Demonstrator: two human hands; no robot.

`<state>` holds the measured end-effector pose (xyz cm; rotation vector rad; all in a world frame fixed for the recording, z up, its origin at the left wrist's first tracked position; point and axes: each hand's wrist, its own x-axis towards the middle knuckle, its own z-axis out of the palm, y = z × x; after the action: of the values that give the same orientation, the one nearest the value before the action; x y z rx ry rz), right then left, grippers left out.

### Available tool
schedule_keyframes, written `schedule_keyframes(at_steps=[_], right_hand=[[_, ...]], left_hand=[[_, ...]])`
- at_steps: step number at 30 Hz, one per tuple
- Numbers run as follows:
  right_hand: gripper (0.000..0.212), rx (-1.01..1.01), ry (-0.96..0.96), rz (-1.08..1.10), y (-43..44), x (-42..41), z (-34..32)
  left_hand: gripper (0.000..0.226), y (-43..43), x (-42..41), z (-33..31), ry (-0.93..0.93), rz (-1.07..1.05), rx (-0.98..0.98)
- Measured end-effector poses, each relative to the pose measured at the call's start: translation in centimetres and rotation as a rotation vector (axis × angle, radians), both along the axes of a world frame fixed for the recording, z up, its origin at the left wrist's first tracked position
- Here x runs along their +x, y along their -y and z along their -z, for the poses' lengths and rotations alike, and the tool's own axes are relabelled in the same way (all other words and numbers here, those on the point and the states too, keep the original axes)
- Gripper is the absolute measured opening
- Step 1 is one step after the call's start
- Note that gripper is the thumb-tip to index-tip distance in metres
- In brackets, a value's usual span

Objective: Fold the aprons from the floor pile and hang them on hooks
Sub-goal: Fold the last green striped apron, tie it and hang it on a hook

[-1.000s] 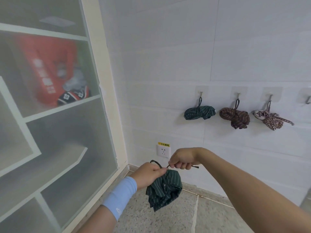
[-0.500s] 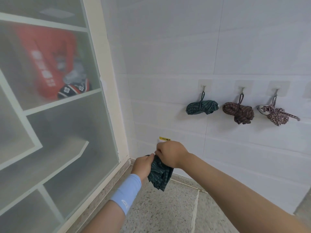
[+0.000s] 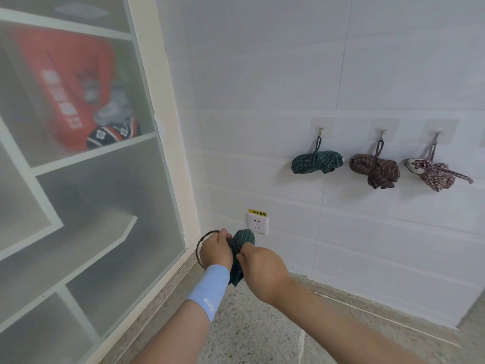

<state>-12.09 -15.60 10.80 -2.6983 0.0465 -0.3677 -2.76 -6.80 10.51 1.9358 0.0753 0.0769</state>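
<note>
Risk of unravelling, lower centre: left hand point(image 3: 215, 252) and right hand point(image 3: 262, 269) clutching rolled green apron point(image 3: 245, 239), strap loop point(image 3: 197, 249) loose.

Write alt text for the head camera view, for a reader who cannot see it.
The left hand and right hand grip a rolled green striped apron low before a white tiled wall. Further right, a green bundle, a brown bundle and a checked bundle hang from wall hooks. A frosted cabinet stands at left.

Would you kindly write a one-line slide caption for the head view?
Left hand and right hand grip a green striped apron by a wall socket; three bundled aprons hang on hooks.
</note>
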Motion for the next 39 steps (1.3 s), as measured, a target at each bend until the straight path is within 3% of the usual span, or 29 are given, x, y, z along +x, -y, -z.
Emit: schedule_keyframes(at_steps=[2,4,6,8,10,11,16,21,23,31,34,39], right_hand=[[0.025,0.231,0.001,0.014,0.1,-0.7,1.0],[0.026,0.332,-0.032,-0.036,0.4,-1.5,1.4],[0.028,0.345,-0.124,-0.071,1.5,-1.7,1.8],[0.029,0.221,-0.169,-0.042,3.5,-0.9,2.1],[0.027,0.001,-0.198,0.026,5.3,0.0,1.8],[0.026,0.019,-0.248,0.044,6.1,0.3,1.7],[0.023,0.383,-0.477,0.084,7.2,1.1,1.9],[0.025,0.91,-0.41,0.277,5.9,1.3,5.3],[0.029,1.0,-0.386,0.346,5.1,1.3,7.6],[0.029,1.284,-0.353,0.424,3.2,1.1,16.7],[0.026,1.309,-0.341,0.4,2.9,0.6,19.8],[0.034,1.14,-0.392,0.305,1.8,-0.5,24.4]], left_hand=[[0.035,0.0,-0.1,0.4,-0.005,-0.042,-0.063],[0.034,-0.4,0.5,0.6,-0.065,-0.059,-0.221],[0.028,-1.2,0.9,0.6,-0.155,0.052,-0.467],[0.024,-2.0,0.9,0.6,-0.172,0.25,-0.558],[0.024,-2.7,0.7,1.0,-0.154,0.417,-0.512],[0.024,-3.0,0.5,1.4,-0.145,0.478,-0.471],[0.02,-3.3,-0.9,3.7,-0.073,0.618,-0.295],[0.019,-3.7,-1.6,7.9,-0.056,0.585,-0.218],[0.022,-4.1,-1.9,10.0,-0.06,0.587,-0.161],[0.023,-5.0,-2.9,16.8,-0.251,0.52,-0.254],[0.022,-5.7,-3.0,19.4,-0.328,0.504,-0.22],[0.017,-6.9,-3.4,23.9,-0.408,0.462,-0.141]])
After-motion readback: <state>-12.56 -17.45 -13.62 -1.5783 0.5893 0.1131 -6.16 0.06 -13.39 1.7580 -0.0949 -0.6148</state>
